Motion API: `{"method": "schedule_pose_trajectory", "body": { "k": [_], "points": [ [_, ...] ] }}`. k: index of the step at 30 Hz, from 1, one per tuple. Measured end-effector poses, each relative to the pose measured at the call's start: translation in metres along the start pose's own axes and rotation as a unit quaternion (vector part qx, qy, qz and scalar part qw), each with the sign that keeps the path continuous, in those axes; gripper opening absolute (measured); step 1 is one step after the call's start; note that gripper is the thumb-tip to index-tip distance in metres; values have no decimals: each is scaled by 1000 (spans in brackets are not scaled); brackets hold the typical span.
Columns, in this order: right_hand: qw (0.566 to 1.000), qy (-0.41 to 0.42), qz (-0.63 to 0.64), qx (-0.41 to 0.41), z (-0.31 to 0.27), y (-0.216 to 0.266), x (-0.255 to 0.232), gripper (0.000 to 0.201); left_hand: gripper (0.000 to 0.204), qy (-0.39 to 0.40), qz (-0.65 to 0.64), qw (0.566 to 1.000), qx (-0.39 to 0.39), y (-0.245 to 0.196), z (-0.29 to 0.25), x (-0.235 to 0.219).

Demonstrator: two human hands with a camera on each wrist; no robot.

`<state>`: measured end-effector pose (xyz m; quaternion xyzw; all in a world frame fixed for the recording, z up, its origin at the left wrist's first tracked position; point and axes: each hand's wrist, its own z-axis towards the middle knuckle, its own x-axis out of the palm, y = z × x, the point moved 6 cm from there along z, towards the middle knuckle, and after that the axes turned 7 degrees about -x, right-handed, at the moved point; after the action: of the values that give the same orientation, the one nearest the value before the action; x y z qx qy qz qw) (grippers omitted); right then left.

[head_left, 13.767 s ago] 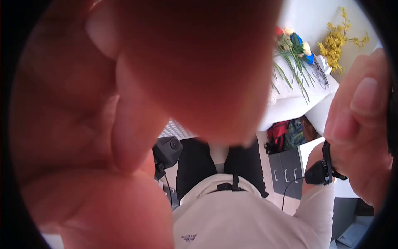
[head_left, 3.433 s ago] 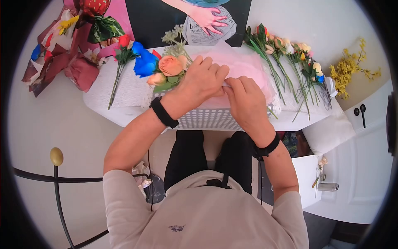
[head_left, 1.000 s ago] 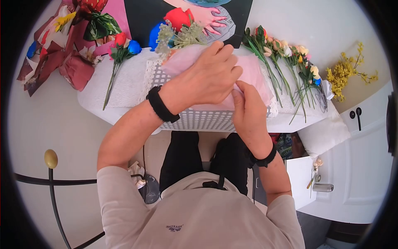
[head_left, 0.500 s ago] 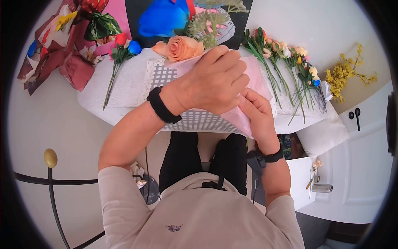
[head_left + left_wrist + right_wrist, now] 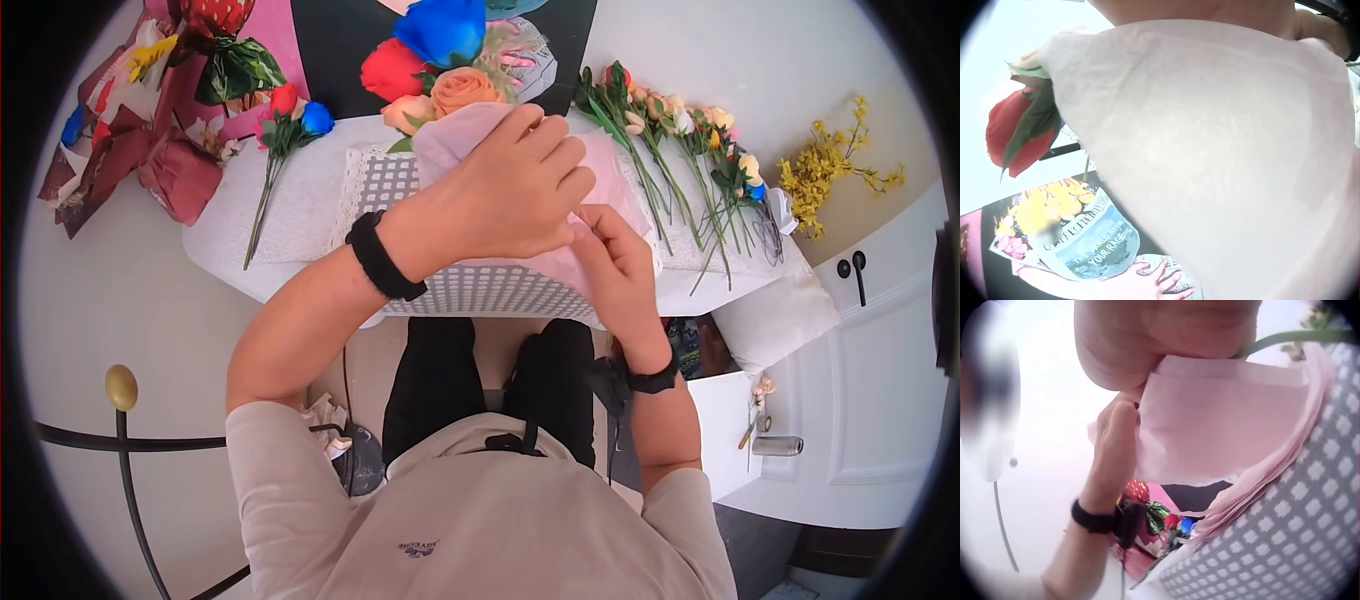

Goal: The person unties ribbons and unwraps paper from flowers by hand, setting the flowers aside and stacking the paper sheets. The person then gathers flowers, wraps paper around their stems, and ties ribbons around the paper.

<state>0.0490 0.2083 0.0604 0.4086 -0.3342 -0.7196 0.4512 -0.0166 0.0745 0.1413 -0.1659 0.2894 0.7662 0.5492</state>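
A small bouquet of artificial flowers, with a blue rose (image 5: 440, 30), a red rose (image 5: 392, 70) and peach roses (image 5: 467, 90), leans toward the back of the table. My left hand (image 5: 510, 190) grips it with curled fingers low on the pink tissue paper (image 5: 445, 140) around its stems. Close beside, my right hand (image 5: 622, 265) pinches the paper's edge between thumb and fingers. In the left wrist view the pale paper sheet (image 5: 1210, 137) covers most of the picture, a red rose (image 5: 1016, 137) showing at its side. A green stem (image 5: 1304, 336) shows by the right hand in the right wrist view.
More pink sheets (image 5: 620, 170) lie on a grey-and-white patterned cloth (image 5: 510, 290). Loose flower stems (image 5: 690, 160) lie at the right, a smaller bunch (image 5: 275, 160) at the left. A maroon-wrapped bouquet (image 5: 180, 170) and a picture (image 5: 340, 60) stand behind.
Since one second ago the bouquet has turned in my hands, its blue and peach roses now in plain view above the paper. The right hand has drawn the paper's edge toward me and slightly right.
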Motion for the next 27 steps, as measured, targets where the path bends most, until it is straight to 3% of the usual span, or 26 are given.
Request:
{"method": "schedule_pose_trajectory", "body": {
  "k": [1, 2, 4, 8, 9, 10, 11, 13, 17, 19, 20, 22, 23, 25, 27],
  "points": [
    [991, 22, 129, 26, -1, -10, 1, 21, 27, -54, 18, 998, 26, -4, -1, -4],
    [991, 23, 129, 26, -2, -4, 1, 21, 27, -54, 19, 998, 26, -6, -2, -6],
    [942, 28, 319, 97, -8, 7, 7, 22, 29, -97, 51, 993, 47, -15, -5, -16],
    [940, 51, 323, 98, -14, 10, 6, 23, 29, -105, 40, 993, 33, -18, -5, -18],
    [989, 49, 137, 28, -12, 16, 2, 22, 27, -55, 38, 998, 17, -13, -4, -13],
    [997, 43, -55, -42, -12, 24, -1, 23, 27, -5, 34, 999, 2, -10, -4, -7],
    [997, 40, -57, -41, -12, 24, 2, 23, 27, -6, 31, 999, 4, -10, -4, -6],
    [961, -41, -201, -187, -12, 44, 5, 20, 28, 52, 64, 997, -9, -5, -5, 7],
    [949, -55, -232, -206, -13, 42, 8, 18, 27, 124, 18, 991, -43, 3, -4, 28],
    [987, -27, -149, -61, -15, 30, 6, 18, 25, 75, 15, 997, -26, -1, 0, 24],
    [987, -27, -150, -60, -15, 26, 2, 18, 25, 75, 13, 997, -26, -3, 3, 23],
    [998, -9, 62, -17, -13, 8, -1, 20, 23, -87, 43, 994, 43, -13, 8, 2],
    [998, -9, 62, -16, -13, 13, -3, 20, 23, -87, 42, 994, 43, -16, 7, -1],
    [946, 29, 315, 67, -14, 19, 6, 22, 23, -120, 77, 989, 44, -21, 2, -12],
    [948, 16, 310, 72, -13, 19, 9, 23, 23, -113, 63, 991, 42, -20, 2, -12]
  ]
}}
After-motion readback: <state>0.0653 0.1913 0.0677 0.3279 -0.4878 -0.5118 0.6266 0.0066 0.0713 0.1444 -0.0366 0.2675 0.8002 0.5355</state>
